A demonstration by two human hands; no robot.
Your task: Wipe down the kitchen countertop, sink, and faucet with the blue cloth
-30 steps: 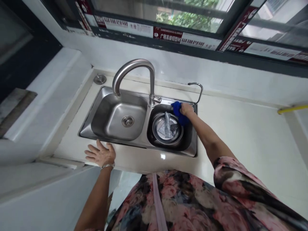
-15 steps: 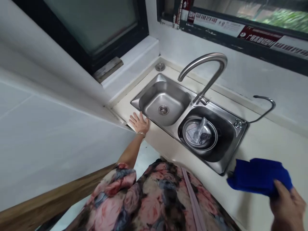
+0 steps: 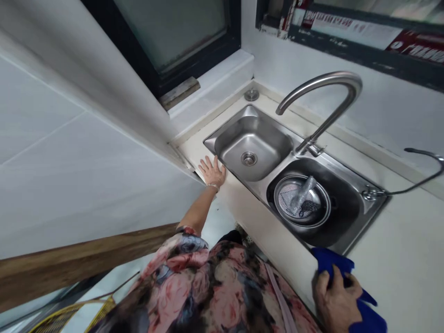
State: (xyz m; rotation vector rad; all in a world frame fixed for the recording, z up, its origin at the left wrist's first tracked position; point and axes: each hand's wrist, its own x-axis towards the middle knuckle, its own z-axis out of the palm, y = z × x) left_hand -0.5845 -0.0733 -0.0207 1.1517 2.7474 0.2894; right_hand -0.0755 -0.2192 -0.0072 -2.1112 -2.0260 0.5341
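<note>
My left hand (image 3: 212,171) lies flat with fingers spread on the cream countertop (image 3: 244,203), by the near left corner of the steel double sink (image 3: 258,187). At the lower right, my right hand (image 3: 336,298) has its fingers bent over a folded blue cloth (image 3: 329,260), pressing it on the counter beside the sink's near right corner. Part of the cloth shows on the far side of the hand, and part is covered by it. In the right basin sits a round metal colander (image 3: 326,217) with a crumpled clear plastic bag (image 3: 301,198) in it.
A tall curved faucet (image 3: 319,83) rises behind the sink's middle. A thin second tap (image 3: 412,187) stands at the sink's right end. Walls and window frames close in the corner. A yellow basket (image 3: 100,317) is low at the left.
My right hand has brought the blue cloth left and down onto the counter by the sink. My left hand stays on the counter. The view has turned left.
</note>
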